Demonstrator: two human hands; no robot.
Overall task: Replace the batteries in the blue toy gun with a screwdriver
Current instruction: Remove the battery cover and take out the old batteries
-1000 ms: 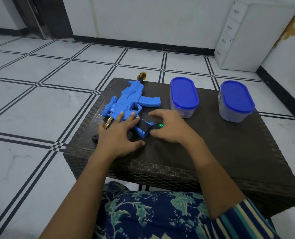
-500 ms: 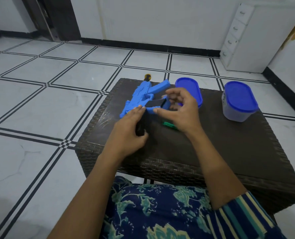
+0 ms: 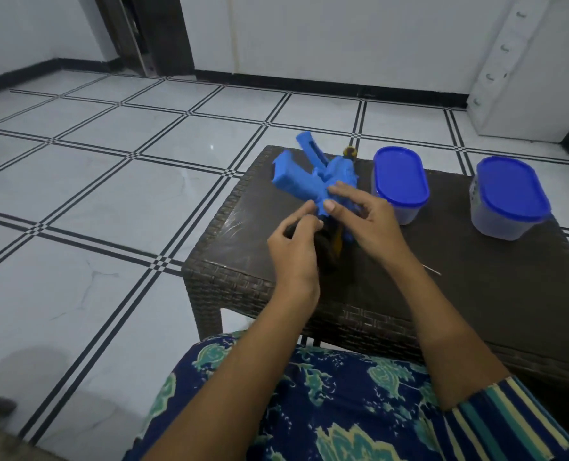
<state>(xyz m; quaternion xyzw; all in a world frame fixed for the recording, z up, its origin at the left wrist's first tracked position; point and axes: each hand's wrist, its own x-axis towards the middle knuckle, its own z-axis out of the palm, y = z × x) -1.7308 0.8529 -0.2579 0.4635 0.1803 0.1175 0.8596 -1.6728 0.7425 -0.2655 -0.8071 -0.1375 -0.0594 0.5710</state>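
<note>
Over the table (image 3: 476, 294), both hands' fingers clamp the blue toy gun (image 3: 304, 184), upended, long axis leaning away-left.

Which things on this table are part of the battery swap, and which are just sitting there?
Part of the job:
- blue toy gun, held by the left hand and right hand
- a thin metal tip beside the right forearm, possibly the screwdriver

Just lying about:
- near blue-lidded tub
- far blue-lidded tub
</note>
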